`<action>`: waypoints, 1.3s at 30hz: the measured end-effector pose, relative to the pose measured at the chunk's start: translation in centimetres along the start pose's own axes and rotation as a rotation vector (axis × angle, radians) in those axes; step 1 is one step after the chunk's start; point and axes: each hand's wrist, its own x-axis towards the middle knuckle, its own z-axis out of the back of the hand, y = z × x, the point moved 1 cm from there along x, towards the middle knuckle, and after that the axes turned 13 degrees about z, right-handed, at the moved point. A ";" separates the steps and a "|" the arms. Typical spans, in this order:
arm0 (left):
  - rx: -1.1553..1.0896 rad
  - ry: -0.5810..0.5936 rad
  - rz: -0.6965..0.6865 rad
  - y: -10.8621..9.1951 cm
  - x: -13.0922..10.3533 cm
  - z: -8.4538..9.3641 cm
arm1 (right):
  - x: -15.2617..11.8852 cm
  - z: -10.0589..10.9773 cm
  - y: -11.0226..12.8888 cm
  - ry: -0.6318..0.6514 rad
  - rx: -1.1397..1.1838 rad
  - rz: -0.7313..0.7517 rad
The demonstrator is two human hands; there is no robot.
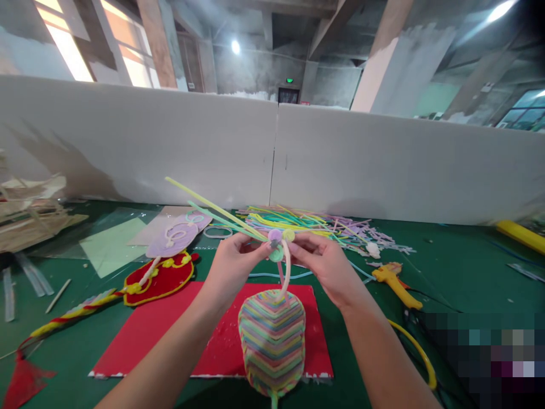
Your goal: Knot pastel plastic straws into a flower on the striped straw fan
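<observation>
My left hand [232, 264] is closed in a pinch on pipe cleaners, with a long yellow strand [213, 204] and a pale green strand [221, 218] sticking out to the upper left. At its fingertips sits a small cluster of coiled discs: a purple one [275, 236], a yellow one [289, 234] and a green one [276, 253]. My right hand [326, 264] pinches the cluster's other side, beside a cream pipe cleaner [286, 267] that curves down. This meets the top of a leaf-shaped pastel striped fan [272, 341], above the red board's front edge.
A red board [170, 329] lies on the green table. At left are a red fan with yellow trim [164, 281] and a purple fan [174, 236]. Loose pipe cleaners [306, 221] spread behind my hands. A yellow glue gun [398, 284] lies right; a white partition [191, 142] stands behind.
</observation>
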 end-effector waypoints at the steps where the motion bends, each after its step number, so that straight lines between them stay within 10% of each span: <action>1: 0.003 -0.005 -0.004 0.1 0.0 0.0 | 0.0 0.0 0.0 -0.008 0.008 -0.003; 39: -0.121 -0.168 -0.146 0.6 -0.4 -0.3 | -0.5 -0.2 0.6 0.074 -0.218 0.091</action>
